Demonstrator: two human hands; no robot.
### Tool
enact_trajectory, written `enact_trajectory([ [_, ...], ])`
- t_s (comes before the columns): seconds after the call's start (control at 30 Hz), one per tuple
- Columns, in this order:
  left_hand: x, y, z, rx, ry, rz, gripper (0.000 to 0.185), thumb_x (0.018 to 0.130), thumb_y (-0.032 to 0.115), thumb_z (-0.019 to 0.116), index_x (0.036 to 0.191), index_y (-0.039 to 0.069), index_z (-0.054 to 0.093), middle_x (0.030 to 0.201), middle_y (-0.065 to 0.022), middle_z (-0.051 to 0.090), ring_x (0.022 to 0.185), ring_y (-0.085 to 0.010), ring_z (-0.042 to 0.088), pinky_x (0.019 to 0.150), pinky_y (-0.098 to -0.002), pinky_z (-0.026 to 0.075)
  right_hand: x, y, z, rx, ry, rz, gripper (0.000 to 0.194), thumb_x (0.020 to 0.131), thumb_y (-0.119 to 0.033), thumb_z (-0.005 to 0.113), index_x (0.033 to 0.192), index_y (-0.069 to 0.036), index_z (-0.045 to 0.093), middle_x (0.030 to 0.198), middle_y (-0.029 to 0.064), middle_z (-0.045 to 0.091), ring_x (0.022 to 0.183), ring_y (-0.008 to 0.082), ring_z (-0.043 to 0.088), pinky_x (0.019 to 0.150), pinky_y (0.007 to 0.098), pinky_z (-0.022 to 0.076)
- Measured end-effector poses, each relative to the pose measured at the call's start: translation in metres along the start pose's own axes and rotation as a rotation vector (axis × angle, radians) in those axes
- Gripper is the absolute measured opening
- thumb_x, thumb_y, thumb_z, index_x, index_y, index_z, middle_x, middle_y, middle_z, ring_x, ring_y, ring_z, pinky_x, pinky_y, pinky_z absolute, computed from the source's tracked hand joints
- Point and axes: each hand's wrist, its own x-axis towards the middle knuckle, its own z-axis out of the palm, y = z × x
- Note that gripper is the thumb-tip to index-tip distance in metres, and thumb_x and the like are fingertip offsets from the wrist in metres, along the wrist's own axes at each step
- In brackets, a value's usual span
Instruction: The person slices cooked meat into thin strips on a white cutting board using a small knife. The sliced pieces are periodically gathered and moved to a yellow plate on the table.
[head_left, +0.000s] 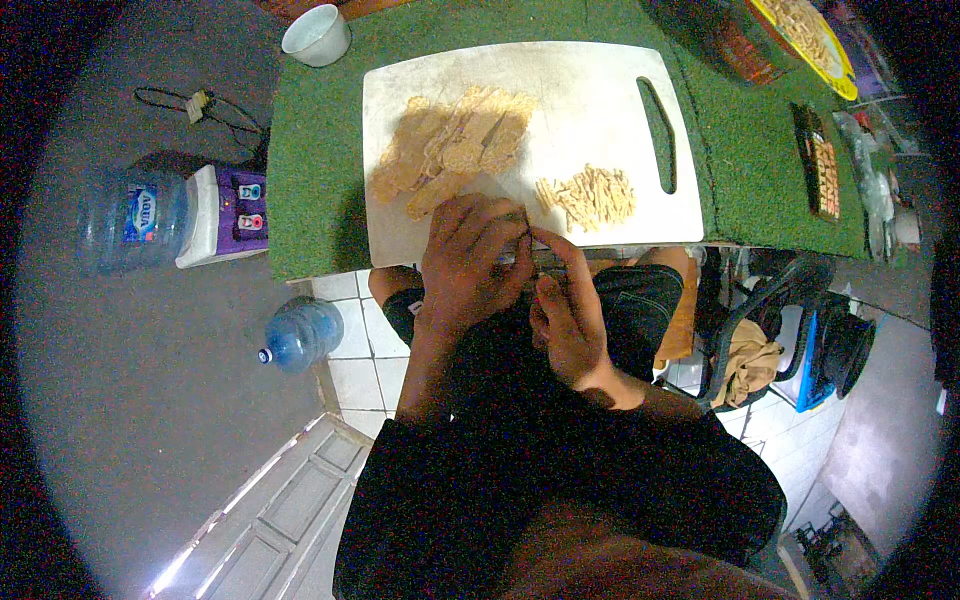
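A white cutting board (585, 90) lies before me. Thin, pale brown slices that look like tempeh (457, 135) overlap on its left half. A heap of narrow cut strips (592, 196) sits toward the right front. My left hand (476, 259) is curled palm down over the board's front edge, against the nearest slice; what lies under its fingers is hidden. Beside it, my right hand (574, 315) is closed with its index finger stretched forward along what appears to be a knife (535, 259). The knife is seen nearly edge-on and mostly hidden between both hands.
Green turf-like matting (315, 165) covers the table. A white bowl (319, 37) stands at the far left corner; a yellow-rimmed plate of strips (814, 41) is far right. Left of the table are a water dispenser (232, 210) and a water bottle (304, 335). A bag (750, 352) sits lower right.
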Motion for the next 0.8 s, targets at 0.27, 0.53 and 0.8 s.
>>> enact_trajectory([
  [0.27, -0.001, 0.004, -0.006, 0.033, -0.057, -0.021, 0.023, 0.071, 0.008, 0.079, 0.089, 0.012, 0.067, 0.105, -0.0045, 0.071, 0.100, -0.0327, 0.065, 0.091, -0.0456, 0.053, 0.007, 0.005, -0.006, -0.035, -0.015, 0.009, 0.040, 0.109, -0.016, 0.043, 0.149, -0.011, 0.043, 0.069, -0.0061, 0.045, 0.053, 0.0032, 0.038, 0.045, 0.0197, 0.0311],
  [0.53, -0.001, 0.005, -0.006, 0.028, -0.048, -0.038, 0.026, 0.072, 0.008, 0.080, 0.092, 0.013, 0.065, 0.104, -0.0038, 0.071, 0.100, -0.0317, 0.066, 0.090, -0.0443, 0.053, 0.009, 0.014, 0.002, -0.065, 0.069, -0.071, 0.043, 0.108, -0.012, 0.042, 0.151, -0.010, 0.042, 0.067, -0.0054, 0.045, 0.051, 0.0036, 0.037, 0.044, 0.0203, 0.0313],
  [0.8, 0.003, 0.005, -0.005, -0.037, 0.007, -0.014, 0.025, 0.071, 0.006, 0.079, 0.091, 0.013, 0.065, 0.104, -0.0041, 0.070, 0.099, -0.0320, 0.065, 0.090, -0.0448, 0.053, 0.004, 0.007, -0.001, -0.070, 0.077, -0.074, 0.045, 0.107, -0.013, 0.043, 0.152, -0.011, 0.039, 0.067, -0.0050, 0.045, 0.052, 0.0043, 0.039, 0.045, 0.0211, 0.0317],
])
